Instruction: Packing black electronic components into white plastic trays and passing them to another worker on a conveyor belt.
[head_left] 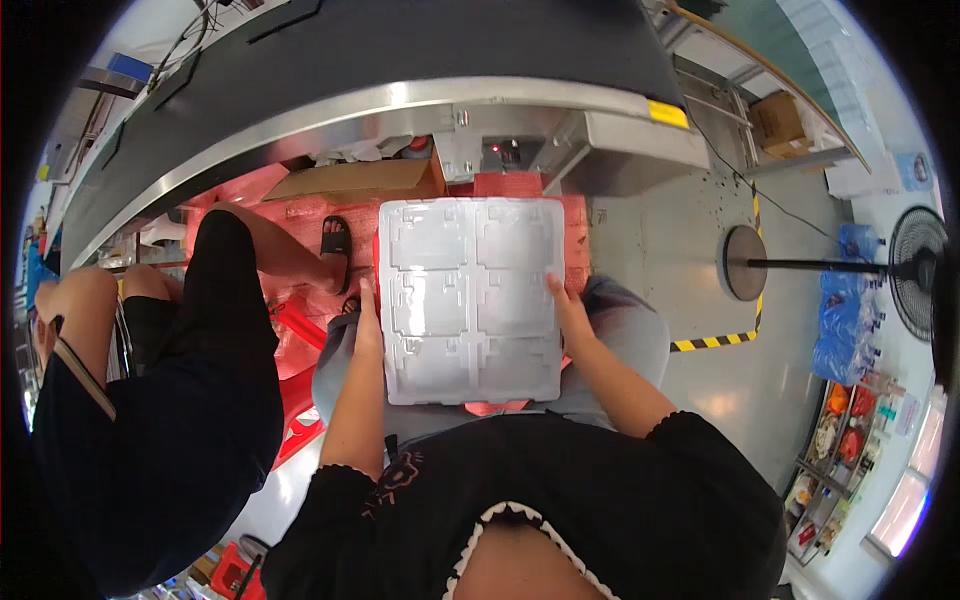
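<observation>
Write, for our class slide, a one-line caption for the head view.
Left hand and right hand at opposite sides of a pale six-section tray before a dark worktop.

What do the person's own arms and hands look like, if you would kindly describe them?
The left hand and right hand are bare, without gloves, and no watch shows. The forearms are uncovered up to short black sleeves with wavy hems; a reddish-brown pattern sits near the left sleeve.

Fan (914, 250) stands right, blue bottles (843, 312) near it; striped tape (715, 343) marks floor (655, 255). Cardboard box (355, 182) sits under dark bench (470, 45).
</observation>
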